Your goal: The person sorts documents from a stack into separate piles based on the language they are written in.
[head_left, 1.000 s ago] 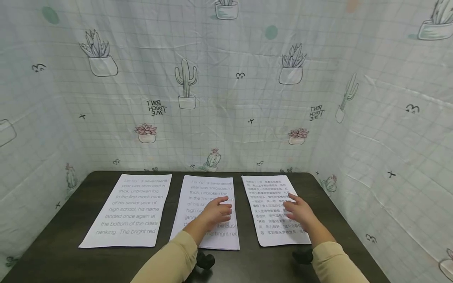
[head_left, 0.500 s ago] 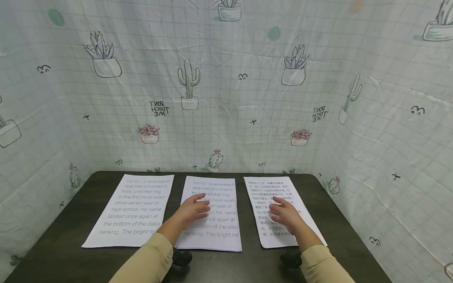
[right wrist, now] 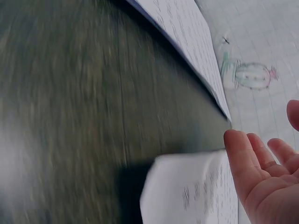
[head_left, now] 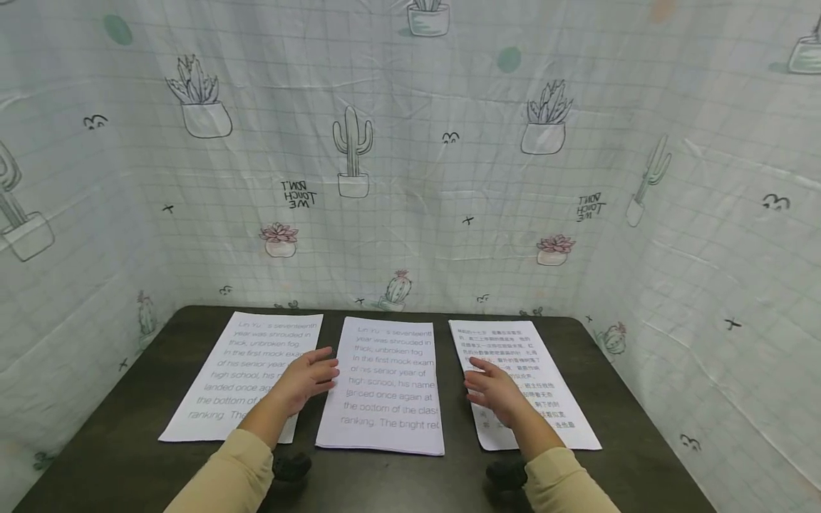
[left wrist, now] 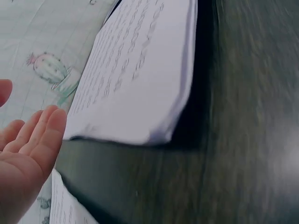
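Note:
Three stacks of printed paper lie side by side on a dark table [head_left: 378, 484]. My left hand [head_left: 300, 383] hovers over the right edge of the left paper stack [head_left: 212, 385], its fingers loosely extended and holding nothing. The middle paper stack [head_left: 391, 399], with large English print, lies between my hands; it also shows in the left wrist view. My right hand [head_left: 500, 395] is above the left part of the right paper stack [head_left: 545, 370], which bears Chinese print. Its fingers are relaxed and hold nothing, as the right wrist view also shows.
A pale curtain [head_left: 410, 178] printed with cacti and potted plants encloses the table at the back and both sides. A small black object [head_left: 291, 467] shows under my left wrist, another black object [head_left: 507, 472] by the right.
My left hand has moved left, from over the middle stack to the left one. My right hand has shifted left across the right stack. The head view has turned slightly left.

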